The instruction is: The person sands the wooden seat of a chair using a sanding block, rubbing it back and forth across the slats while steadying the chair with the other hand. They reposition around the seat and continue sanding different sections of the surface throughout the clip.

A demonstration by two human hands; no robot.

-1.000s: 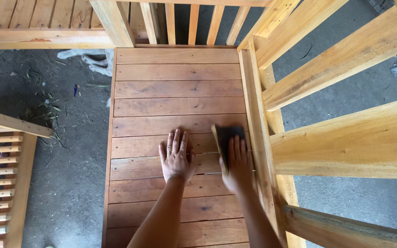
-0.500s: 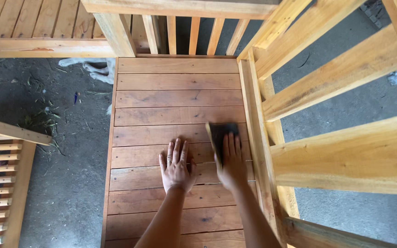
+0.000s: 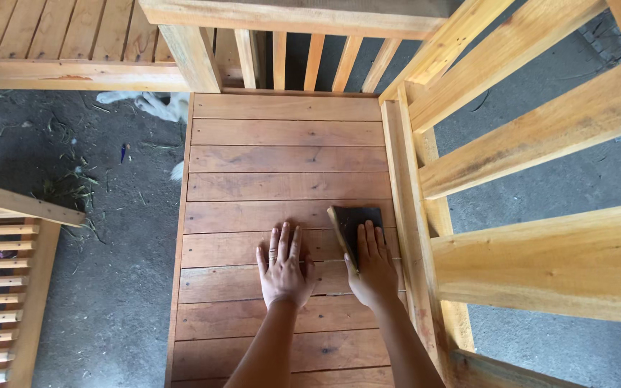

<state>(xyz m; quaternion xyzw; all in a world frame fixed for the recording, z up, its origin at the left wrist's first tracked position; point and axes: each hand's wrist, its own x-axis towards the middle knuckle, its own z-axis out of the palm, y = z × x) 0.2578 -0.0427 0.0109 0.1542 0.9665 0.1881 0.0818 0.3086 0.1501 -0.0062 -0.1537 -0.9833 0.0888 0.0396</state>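
From the head view I look straight down on a slatted wooden platform [image 3: 282, 158] made of reddish-brown boards running crosswise. My left hand [image 3: 282, 269] lies flat on the boards, palm down, fingers spread a little, holding nothing. My right hand [image 3: 372, 269] is just beside it, also palm down with the fingers straight and close together, pressing on a dark sheet of sandpaper [image 3: 352, 219]. The sheet lies flat on the slats near the platform's right edge; its far half shows beyond my fingertips, the near half is hidden under my hand. A pale wooden side rail [image 3: 405, 215] runs along the platform just right of the sandpaper. Further right, thick light-coloured beams [image 3: 540, 136] slant across the view above a grey concrete floor [image 3: 109, 273]. At the far end, a row of upright slats [image 3: 310, 61] stands under a top rail. To the left, well apart from my hands, another slatted wooden frame [image 3: 1, 287] lies on the floor, with scraps of litter near it.
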